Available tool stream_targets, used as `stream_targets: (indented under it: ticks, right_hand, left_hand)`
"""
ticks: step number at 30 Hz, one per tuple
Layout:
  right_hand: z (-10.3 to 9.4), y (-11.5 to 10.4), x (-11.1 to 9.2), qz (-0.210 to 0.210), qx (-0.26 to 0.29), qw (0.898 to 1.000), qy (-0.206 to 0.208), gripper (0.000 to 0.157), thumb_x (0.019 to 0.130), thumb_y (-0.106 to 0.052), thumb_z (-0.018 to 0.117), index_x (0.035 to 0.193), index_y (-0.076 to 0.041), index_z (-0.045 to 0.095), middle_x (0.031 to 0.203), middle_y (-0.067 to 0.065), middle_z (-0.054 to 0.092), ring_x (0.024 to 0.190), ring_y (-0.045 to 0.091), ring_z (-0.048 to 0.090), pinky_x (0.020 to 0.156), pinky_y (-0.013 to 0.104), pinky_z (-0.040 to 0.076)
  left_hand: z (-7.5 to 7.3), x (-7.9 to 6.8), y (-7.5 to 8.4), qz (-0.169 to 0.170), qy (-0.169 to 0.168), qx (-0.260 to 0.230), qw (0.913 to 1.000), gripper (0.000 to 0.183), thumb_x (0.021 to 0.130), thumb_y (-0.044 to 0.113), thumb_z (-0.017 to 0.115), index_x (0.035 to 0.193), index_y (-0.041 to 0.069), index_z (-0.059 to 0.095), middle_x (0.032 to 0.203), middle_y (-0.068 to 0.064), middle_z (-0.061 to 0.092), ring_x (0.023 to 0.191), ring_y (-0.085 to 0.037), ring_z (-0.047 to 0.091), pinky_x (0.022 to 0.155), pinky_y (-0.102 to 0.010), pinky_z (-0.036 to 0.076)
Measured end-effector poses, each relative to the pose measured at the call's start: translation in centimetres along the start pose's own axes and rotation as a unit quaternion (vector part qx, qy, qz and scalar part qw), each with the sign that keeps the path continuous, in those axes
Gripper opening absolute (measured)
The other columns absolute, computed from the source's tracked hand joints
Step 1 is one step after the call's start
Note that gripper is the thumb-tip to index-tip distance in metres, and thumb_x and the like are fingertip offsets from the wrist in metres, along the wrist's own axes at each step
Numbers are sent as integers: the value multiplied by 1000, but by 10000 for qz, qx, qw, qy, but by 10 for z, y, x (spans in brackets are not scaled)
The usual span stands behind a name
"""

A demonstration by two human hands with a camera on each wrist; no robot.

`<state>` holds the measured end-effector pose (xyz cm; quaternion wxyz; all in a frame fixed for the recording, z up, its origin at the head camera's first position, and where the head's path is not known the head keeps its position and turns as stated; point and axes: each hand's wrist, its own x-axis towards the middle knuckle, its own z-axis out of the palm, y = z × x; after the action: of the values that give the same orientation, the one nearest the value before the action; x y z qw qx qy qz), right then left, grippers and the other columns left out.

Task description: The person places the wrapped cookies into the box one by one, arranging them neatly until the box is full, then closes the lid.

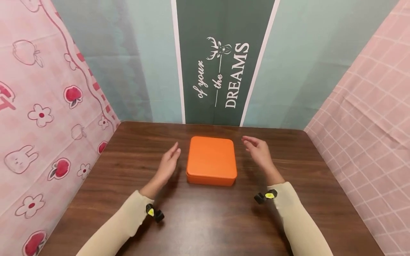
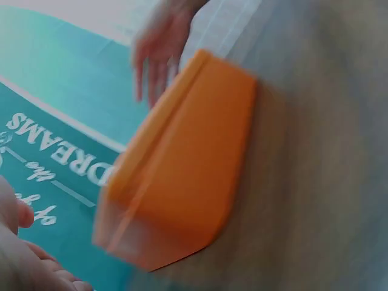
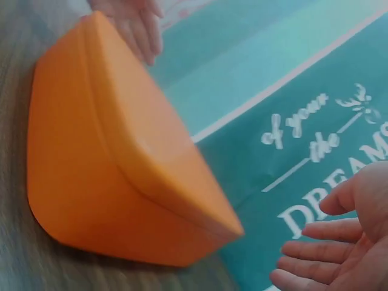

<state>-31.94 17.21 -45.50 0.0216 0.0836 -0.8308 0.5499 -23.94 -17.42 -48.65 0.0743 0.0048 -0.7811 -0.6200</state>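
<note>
An orange square box with rounded corners and a fitted lid sits on the brown wooden table. To its left, my left hand hovers apart from the box, fingers extended. On the other side my right hand is held off the box, its fingers relaxed and slightly bent. The right wrist view shows the box from the side, a seam running below its lid, and my right hand with spread fingers holding nothing. In the left wrist view the box is blurred, and only part of my left hand shows.
The table ends at a green hanging cloth printed with white lettering and a deer head. Pink patterned cloth hangs at the left, pink checked cloth at the right. Each sleeve carries a small black wrist camera.
</note>
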Motion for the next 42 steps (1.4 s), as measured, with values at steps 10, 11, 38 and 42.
stream_targets:
  ticks: [10, 11, 38, 42]
  right_hand:
    - [46, 20, 22, 737, 355, 9965, 185, 43, 106, -29, 56, 140, -2, 60, 142, 16, 59, 131, 31, 55, 111, 46, 42]
    - [49, 22, 24, 874, 542, 9946, 161, 44, 106, -30, 55, 140, -3, 60, 143, 15, 58, 132, 30, 55, 111, 45, 41]
    - [76, 39, 33, 1328, 1487, 9746, 1023, 38, 98, -33, 69, 127, -7, 72, 125, 11, 71, 99, 22, 69, 88, 33, 58]
    - [77, 39, 34, 1279, 1455, 9743, 1145, 36, 97, -32, 70, 123, -6, 74, 119, 13, 73, 91, 19, 70, 79, 28, 59]
  left_hand:
    - [39, -33, -18, -571, -324, -818, 9945, 60, 108, 16, 48, 154, -14, 23, 163, -26, 20, 152, -36, 16, 123, -50, 14]
    - [42, -35, -20, -589, -345, -856, 9940, 61, 108, 16, 49, 155, -12, 22, 163, -25, 20, 152, -35, 16, 123, -49, 13]
    - [65, -45, -32, -41, -29, -420, 9991, 58, 113, 27, 31, 160, -3, 16, 166, -20, 18, 153, -35, 15, 123, -52, 11]
    - [66, -46, -32, -71, 11, -317, 9995, 56, 113, 25, 30, 160, -3, 17, 166, -21, 19, 153, -36, 16, 123, -52, 12]
